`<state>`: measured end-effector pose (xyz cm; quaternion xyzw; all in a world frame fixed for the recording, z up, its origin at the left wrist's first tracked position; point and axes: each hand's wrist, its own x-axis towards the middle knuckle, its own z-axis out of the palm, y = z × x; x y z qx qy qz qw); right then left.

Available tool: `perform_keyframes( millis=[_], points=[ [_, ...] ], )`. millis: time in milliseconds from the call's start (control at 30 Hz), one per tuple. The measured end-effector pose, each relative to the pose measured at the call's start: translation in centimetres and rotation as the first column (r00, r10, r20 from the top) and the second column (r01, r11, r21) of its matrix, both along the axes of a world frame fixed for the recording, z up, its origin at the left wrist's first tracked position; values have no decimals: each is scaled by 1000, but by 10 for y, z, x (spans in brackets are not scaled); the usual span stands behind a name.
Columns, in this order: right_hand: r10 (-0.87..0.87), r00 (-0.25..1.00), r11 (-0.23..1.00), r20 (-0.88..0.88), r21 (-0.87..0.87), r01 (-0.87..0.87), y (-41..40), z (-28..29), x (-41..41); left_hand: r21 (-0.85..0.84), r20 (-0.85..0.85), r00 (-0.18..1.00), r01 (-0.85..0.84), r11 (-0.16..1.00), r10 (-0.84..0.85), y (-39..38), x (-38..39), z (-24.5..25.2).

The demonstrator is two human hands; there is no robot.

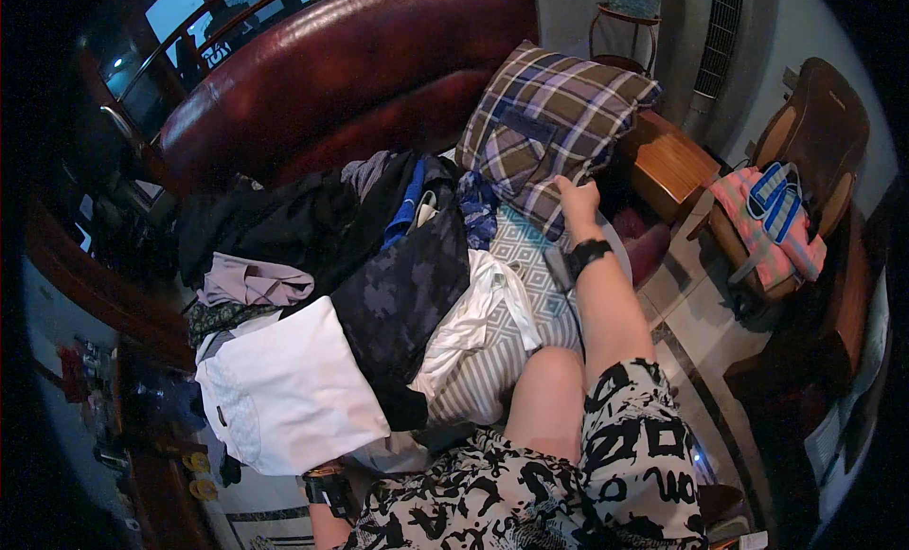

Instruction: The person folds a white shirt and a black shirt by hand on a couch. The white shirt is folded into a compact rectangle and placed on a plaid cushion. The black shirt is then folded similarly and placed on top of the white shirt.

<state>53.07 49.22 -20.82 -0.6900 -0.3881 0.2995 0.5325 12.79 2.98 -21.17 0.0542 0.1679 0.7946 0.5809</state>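
My right hand (578, 203) is at the lower right edge of a brown and purple plaid shirt (561, 117), its fingers closed on the cloth. The plaid shirt has a chest pocket and lies at the sofa's right end. My left hand is hidden beneath a folded white garment (298, 387); only the wrist with a dark band shows below it. Beside the white garment lie dark mottled trousers or similar cloth (398, 294), a crumpled white satin-like garment (476, 301), a pale pink cloth (256, 280) and a heap of black clothes (284, 216).
A dark red leather sofa (341, 67) stands behind the heap. Under the clothes is a patterned grey and blue cover (525, 259). To the right are a wooden side table (671, 163) and a chair (809, 135) with a pink checked cloth (742, 209) on it.
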Motion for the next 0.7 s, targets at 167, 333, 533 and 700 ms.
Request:
perform_keyframes(
  millis=[167, 333, 533, 700],
  points=[
    [-71, 992, 964, -102, 248, 94, -79, -29, -11, -25, 16, 1000, 26, 999, -26, 8, 2, -2],
    [-136, 983, 990, -125, -49, 131, -161, -45, -4, -27, 27, 1000, 12, 1000, -12, -1, -1, -4],
    [77, 896, 995, -438, -30, -100, -182, -58, 38, -12, 64, 997, 43, 999, -42, 4, -4, -9],
    [59, 912, 970, -405, -194, -148, -151, -53, 51, 30, 83, 995, 52, 998, -54, -1, -5, -11]
  ],
)
